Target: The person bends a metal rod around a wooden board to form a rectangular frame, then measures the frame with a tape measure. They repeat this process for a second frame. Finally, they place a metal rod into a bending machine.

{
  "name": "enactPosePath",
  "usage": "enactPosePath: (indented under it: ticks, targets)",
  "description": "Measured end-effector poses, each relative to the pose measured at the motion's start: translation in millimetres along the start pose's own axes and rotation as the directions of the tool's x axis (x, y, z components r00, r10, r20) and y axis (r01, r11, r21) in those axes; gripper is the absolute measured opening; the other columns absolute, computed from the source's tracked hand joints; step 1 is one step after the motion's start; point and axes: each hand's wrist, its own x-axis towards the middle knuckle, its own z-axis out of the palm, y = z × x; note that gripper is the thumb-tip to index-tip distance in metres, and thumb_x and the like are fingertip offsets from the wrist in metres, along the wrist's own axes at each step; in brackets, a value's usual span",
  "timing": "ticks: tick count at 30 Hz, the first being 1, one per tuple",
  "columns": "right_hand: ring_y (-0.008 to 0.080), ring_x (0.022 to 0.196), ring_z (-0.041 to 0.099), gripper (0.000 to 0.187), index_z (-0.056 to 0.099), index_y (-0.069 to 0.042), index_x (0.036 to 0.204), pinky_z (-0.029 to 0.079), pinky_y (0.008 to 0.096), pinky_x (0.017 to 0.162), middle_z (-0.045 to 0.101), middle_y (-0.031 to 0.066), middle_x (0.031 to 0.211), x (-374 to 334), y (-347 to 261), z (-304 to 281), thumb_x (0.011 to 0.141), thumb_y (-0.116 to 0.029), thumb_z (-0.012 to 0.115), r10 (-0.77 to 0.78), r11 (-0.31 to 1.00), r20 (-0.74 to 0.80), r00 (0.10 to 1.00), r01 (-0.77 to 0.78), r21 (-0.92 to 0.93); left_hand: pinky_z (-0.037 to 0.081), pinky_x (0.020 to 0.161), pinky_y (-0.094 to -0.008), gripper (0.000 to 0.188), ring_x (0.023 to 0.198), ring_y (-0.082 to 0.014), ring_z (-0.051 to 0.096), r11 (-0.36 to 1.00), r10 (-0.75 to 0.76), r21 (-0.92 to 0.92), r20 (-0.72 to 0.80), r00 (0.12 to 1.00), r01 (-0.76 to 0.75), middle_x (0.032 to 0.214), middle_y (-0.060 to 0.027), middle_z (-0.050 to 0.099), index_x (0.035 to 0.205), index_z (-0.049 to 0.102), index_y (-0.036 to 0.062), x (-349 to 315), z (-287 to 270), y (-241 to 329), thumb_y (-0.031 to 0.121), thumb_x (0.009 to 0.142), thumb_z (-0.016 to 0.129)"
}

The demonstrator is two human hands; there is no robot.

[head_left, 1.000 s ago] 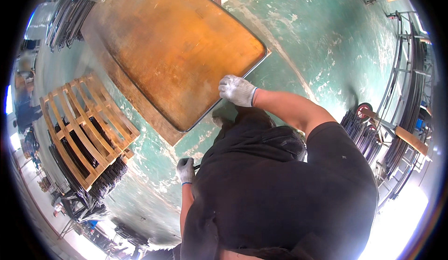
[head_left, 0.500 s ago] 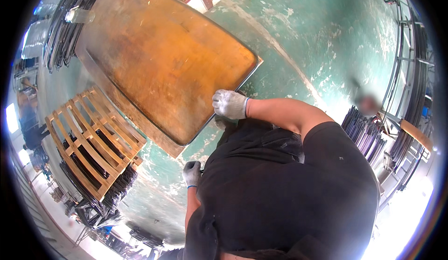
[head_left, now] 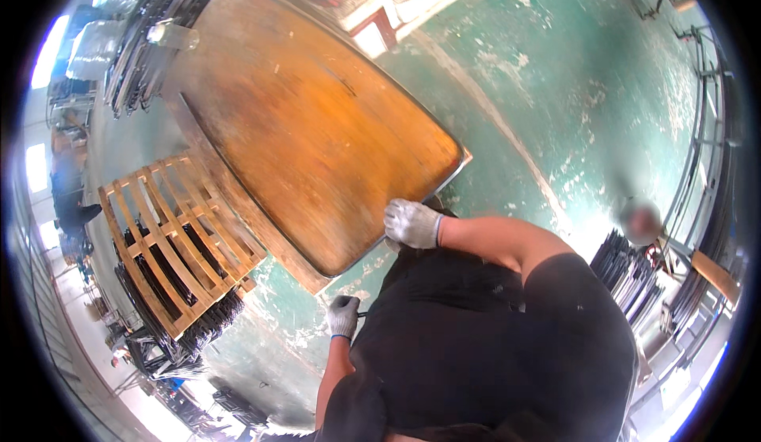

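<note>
Your gloved right hand (head_left: pixel 414 223) at the near edge of the dark frame (head_left: pixel 331 274); left hand (head_left: pixel 343 315) on a thin rod (head_left: pixel 362 314).
The frame lies on the brown counter (head_left: pixel 317 133). Your right hand is curled; whether it grips cannot be told. Your left hand clasps the rod. A pale sleeve mark (head_left: pixel 580 307) is too small to read.

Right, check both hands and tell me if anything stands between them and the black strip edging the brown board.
Nothing visible does. The right hand is at the near side of the black strip, its glove hiding any contact. Between the left hand and the strip's near corner, only green floor and wooden base show.
</note>
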Motion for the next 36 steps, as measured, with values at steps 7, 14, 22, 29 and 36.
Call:
enactPosePath:
  ticks: [7, 14, 22, 29, 36]
  targets:
    - [0.0288, 0.095, 0.067, 0.017, 0.072, -0.01, 0.081, 0.054, 0.0434, 0.094, 0.067, 0.0075, 0.087, 5.3, 1.5, -12.6, 0.082, -0.028, 0.072, -0.013, 0.999, -0.022, 1.0, 0.014, 0.046, 0.063, 0.086, -0.0412, 0.042, 0.09, -0.0267, 0.082, 0.985, -0.05, 0.166, 0.053, 0.997, 0.04, 0.097, -0.0186, 0.085, 0.105, 0.086, 0.0005, -11.9, 7.7, 9.3, 0.04, 0.092, 0.081]
    - [0.0282, 0.096, 0.067, 0.015, 0.073, -0.012, 0.081, 0.055, 0.0422, 0.091, 0.068, 0.0062, 0.089, 8.9, 2.4, -18.6, 0.085, -0.026, 0.072, 0.008, 0.996, 0.024, 1.0, -0.01, 0.084, 0.064, 0.089, -0.041, 0.041, 0.095, -0.0283, 0.083, 0.987, -0.049, 0.155, 0.054, 0.997, 0.04, 0.102, -0.0178, 0.085, 0.107, 0.086, 0.0025, -29.3, 10.1, 34.8, 0.039, 0.091, 0.077]
    - [0.029, 0.1, 0.068, 0.013, 0.074, -0.012, 0.083, 0.056, 0.0437, 0.094, 0.069, 0.007, 0.092, 14.6, 3.6, -17.3, 0.087, -0.023, 0.069, -0.066, 0.997, 0.073, 0.995, 0.063, 0.042, 0.062, 0.097, -0.0468, 0.047, 0.105, -0.0387, 0.081, 0.979, 0.024, 0.2, 0.041, 0.999, -0.032, 0.107, -0.0225, 0.083, 0.105, 0.086, 0.0053, -18.5, 24.0, 4.0, 0.048, 0.09, 0.074]
    - [0.03, 0.104, 0.068, 0.014, 0.073, -0.011, 0.087, 0.056, 0.0459, 0.096, 0.068, 0.0087, 0.095, 16.8, 4.2, -22.3, 0.085, -0.024, 0.068, -0.096, 0.995, 0.138, 0.986, 0.096, 0.001, 0.063, 0.095, -0.046, 0.045, 0.103, -0.0381, 0.081, 0.99, -0.054, 0.128, -0.017, 0.998, 0.056, 0.104, -0.0214, 0.084, 0.103, 0.087, 0.0069, -24.7, 36.2, -5.6, 0.048, 0.089, 0.074]
    - [0.0293, 0.104, 0.068, 0.015, 0.074, -0.01, 0.086, 0.055, 0.0453, 0.095, 0.069, 0.0084, 0.096, 17.1, 2.7, -11.9, 0.087, -0.024, 0.067, -0.145, 0.989, 0.17, 0.975, 0.148, -0.007, 0.063, 0.093, -0.0465, 0.047, 0.101, -0.038, 0.082, 0.995, -0.083, 0.057, -0.049, 0.995, 0.086, 0.1, -0.0214, 0.083, 0.1, 0.087, 0.0065, -38.3, 54.0, -40.6, 0.05, 0.087, 0.076]
